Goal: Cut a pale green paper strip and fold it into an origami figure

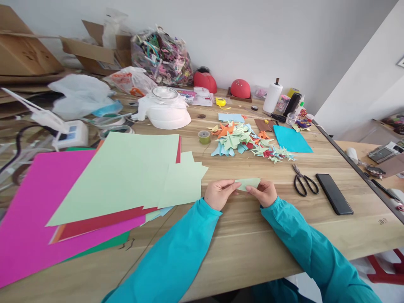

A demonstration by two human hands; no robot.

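A small folded piece of pale green paper (249,183) is held just above the table, pinched at both ends. My left hand (220,193) grips its left end between thumb and fingers. At the right end, my right hand (264,193) has the thumb pressed on the paper's face and the fingers behind it. To the left of my hands lie loose pale green sheets (126,176) over red and magenta ones. Beyond my hands is a pile of folded paper stars (233,136) in green, orange, blue and red.
Black-handled scissors (303,181) and a black phone (334,193) lie to the right. A turquoise sheet (293,139) is behind them. A tape roll (204,136), yellow tape measure (220,102), red pincushion (240,88) and white bottle (272,97) stand farther back. Bags and cardboard boxes (28,46) crowd the back left.
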